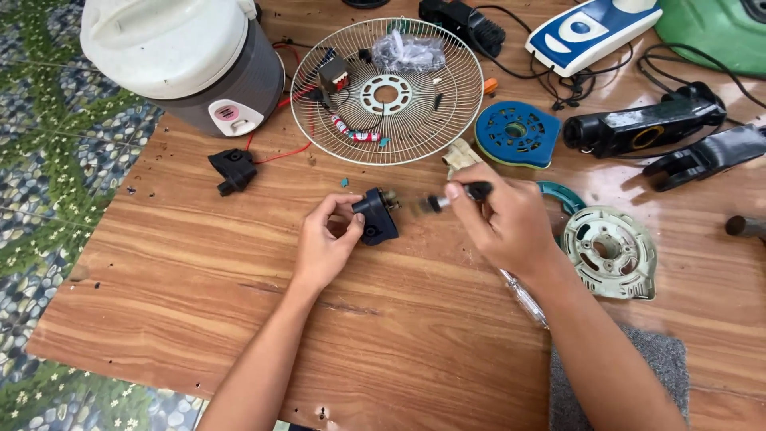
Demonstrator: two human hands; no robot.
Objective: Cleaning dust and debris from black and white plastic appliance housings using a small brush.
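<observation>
My left hand [325, 239] grips a small black plastic socket part [376, 215] just above the wooden table [199, 263], near its middle. A brass-coloured bit shows at the part's upper right. My right hand [499, 219] holds a short black-handled tool [461, 194], blurred, with its tip pointing left at the part and a small gap between them. A clear-handled screwdriver [523, 298] lies on the table under my right wrist.
A white wire fan guard [447, 120] holding small parts and a plastic bag lies behind my hands. A white and grey rice cooker [179, 60] stands far left, a black plug piece [232, 169] beside it. Blue [515, 132] and pale green [610, 251] motor covers lie right.
</observation>
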